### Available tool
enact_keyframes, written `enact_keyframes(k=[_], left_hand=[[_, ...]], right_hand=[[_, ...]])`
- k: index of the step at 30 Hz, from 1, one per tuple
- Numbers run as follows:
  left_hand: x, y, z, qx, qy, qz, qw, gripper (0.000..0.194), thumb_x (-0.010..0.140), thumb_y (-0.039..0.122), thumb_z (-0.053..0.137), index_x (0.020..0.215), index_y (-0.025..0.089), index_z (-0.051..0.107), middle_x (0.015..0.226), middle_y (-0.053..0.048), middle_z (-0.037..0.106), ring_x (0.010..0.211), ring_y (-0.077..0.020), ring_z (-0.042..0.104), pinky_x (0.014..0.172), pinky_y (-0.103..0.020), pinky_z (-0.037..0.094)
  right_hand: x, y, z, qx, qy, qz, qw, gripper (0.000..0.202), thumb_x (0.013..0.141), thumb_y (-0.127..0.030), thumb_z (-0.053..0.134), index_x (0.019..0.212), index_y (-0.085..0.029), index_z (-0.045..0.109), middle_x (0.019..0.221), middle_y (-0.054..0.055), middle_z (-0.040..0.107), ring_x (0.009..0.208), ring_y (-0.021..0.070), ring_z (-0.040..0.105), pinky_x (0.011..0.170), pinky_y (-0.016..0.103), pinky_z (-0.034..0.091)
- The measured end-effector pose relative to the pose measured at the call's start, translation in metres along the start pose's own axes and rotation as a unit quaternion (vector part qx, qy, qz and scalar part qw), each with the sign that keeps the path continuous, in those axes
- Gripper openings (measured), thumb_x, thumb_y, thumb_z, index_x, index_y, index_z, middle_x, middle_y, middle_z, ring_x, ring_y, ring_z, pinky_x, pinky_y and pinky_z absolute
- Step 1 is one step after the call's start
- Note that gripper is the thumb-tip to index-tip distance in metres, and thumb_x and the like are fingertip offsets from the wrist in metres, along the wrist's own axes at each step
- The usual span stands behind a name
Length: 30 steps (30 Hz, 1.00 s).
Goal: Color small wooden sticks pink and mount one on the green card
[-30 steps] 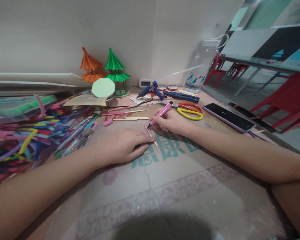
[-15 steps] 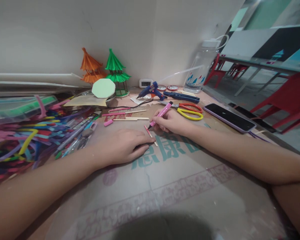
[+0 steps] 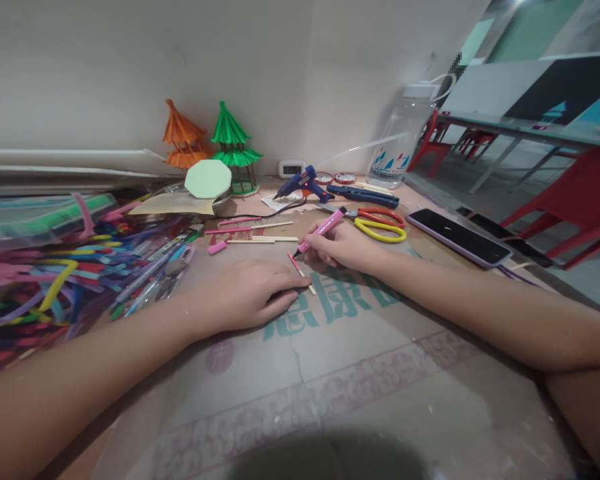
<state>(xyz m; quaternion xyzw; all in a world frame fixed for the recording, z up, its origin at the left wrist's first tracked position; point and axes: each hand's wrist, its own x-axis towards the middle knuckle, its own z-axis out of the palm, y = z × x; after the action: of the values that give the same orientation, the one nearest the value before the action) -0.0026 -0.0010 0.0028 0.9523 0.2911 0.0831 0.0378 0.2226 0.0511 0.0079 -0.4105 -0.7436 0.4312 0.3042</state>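
My right hand [image 3: 335, 241] is closed around a pink marker [image 3: 327, 227]. Its dark tip meets the upper part of a thin wooden stick [image 3: 297, 264], which is pink there and pale at its lower end. My left hand [image 3: 255, 290] lies low over the cardboard [image 3: 370, 373], its forefinger holding the stick down near the pale end. The marker's pink cap [image 3: 217, 248] lies behind my left hand. Beyond it are several more sticks, some plain [image 3: 265, 239] and some partly pink [image 3: 227, 231].
Pipe cleaners [image 3: 55, 280] and pens crowd the left side. At the back stand orange [image 3: 184, 137] and green [image 3: 234, 150] pagoda models, a glue gun [image 3: 303, 185] and a water bottle [image 3: 393, 143]. Scissors [image 3: 380, 230], blue-handled pliers [image 3: 363, 195] and a phone [image 3: 457, 237] lie on the right.
The marker tip has shifted slightly left along the stick's upper end, and the marker leans a little more. My left hand stays in place on the stick.
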Motion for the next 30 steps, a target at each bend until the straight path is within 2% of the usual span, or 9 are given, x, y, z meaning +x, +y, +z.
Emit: enact_keyframes(k=[4,12,21,30], left_hand=[[0.0001,-0.0007,0.0005,0.004,0.000,0.003,1.000,0.036,0.104,0.034,0.042,0.131,0.030,0.066,0.119,-0.001,0.076,0.104,-0.0196,0.072,0.089,-0.032,0.053],[-0.0001,-0.0028,0.0024,-0.005,0.001,0.003,1.000,0.036,0.104,0.035,0.042,0.131,0.030,0.066,0.117,-0.001,0.076,0.102,-0.0207,0.072,0.088,-0.034,0.053],[-0.0007,-0.0024,0.0019,-0.006,0.005,0.004,1.000,0.036,0.104,0.034,0.044,0.131,0.030,0.066,0.118,-0.001,0.076,0.103,-0.0201,0.071,0.089,-0.033,0.053],[-0.0017,-0.0045,0.0038,-0.003,0.005,0.004,1.000,0.035,0.105,0.035,0.043,0.132,0.032,0.065,0.118,0.000,0.075,0.103,-0.0196,0.071,0.089,-0.034,0.053]], right_hand=[[-0.0001,-0.0006,-0.0003,-0.009,-0.001,0.000,1.000,0.019,0.095,-0.029,0.059,0.083,-0.015,0.065,0.055,-0.004,0.057,0.040,0.0063,0.043,0.038,0.019,0.033],[0.0027,0.0027,0.0003,-0.010,-0.008,-0.011,1.000,0.017,0.097,-0.026,0.055,0.089,-0.015,0.065,0.073,0.002,0.071,0.039,0.0041,0.043,0.035,0.018,0.031],[0.0020,0.0027,0.0005,0.000,-0.008,0.009,1.000,0.016,0.099,-0.025,0.052,0.094,-0.015,0.064,0.080,0.003,0.072,0.040,0.0046,0.045,0.035,0.018,0.034],[0.0019,0.0016,0.0002,0.010,-0.009,0.017,1.000,0.017,0.097,-0.024,0.056,0.087,-0.014,0.066,0.070,0.001,0.070,0.038,0.0042,0.045,0.035,0.016,0.034]])
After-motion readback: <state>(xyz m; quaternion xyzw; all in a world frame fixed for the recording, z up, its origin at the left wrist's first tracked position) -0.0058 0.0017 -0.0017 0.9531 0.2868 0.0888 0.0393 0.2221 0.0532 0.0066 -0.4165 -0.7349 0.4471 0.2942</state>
